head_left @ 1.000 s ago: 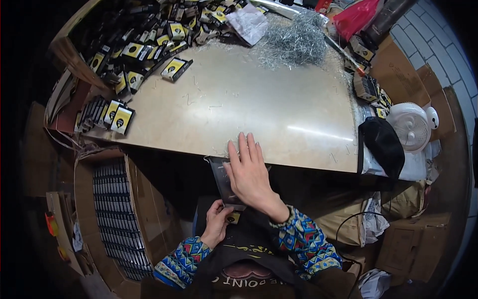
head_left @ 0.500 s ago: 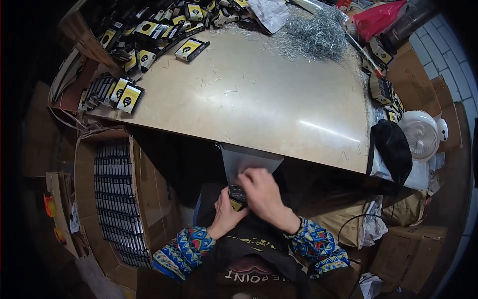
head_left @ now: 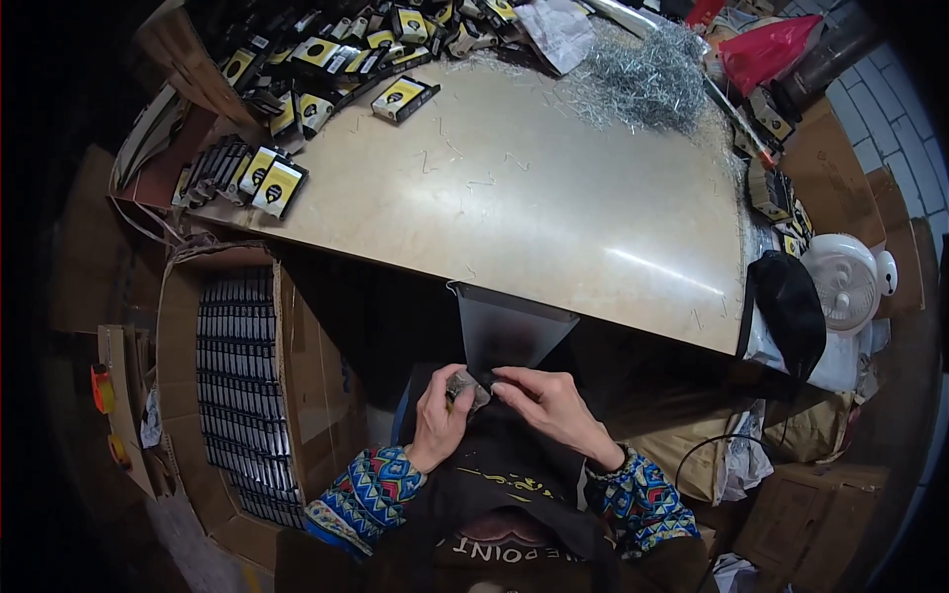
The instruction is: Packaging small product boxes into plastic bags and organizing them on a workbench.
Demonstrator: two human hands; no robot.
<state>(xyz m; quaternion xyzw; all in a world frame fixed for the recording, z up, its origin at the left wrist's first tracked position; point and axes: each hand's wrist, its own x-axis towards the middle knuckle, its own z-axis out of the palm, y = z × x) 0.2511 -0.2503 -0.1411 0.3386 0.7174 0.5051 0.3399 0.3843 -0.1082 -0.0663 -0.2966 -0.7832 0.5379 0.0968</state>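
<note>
Just in front of my body, my left hand (head_left: 438,423) is closed around a small box (head_left: 465,385), its greyish, shiny side facing up and a bit of yellow showing by the thumb. Beside it, my right hand (head_left: 559,407) pinches thumb and fingertips together close to the box's right edge. Whatever lies in that pinch is too small to name. Directly beyond both hands, a grey sloping panel (head_left: 514,321) hangs from the table's front edge. My fingers cover much of the box.
On the table (head_left: 554,217) lie scattered bent wires, a heaped wire pile (head_left: 647,84) and many yellow-and-black boxes (head_left: 400,99). A carton (head_left: 292,395) of packed small boxes stands at left. A white fan (head_left: 842,282) and black cloth (head_left: 789,306) sit at right.
My right hand has drawn back to the right, from above the box to beside it. The box is now tilted, with its greyish side up. The whole view has shifted slightly.
</note>
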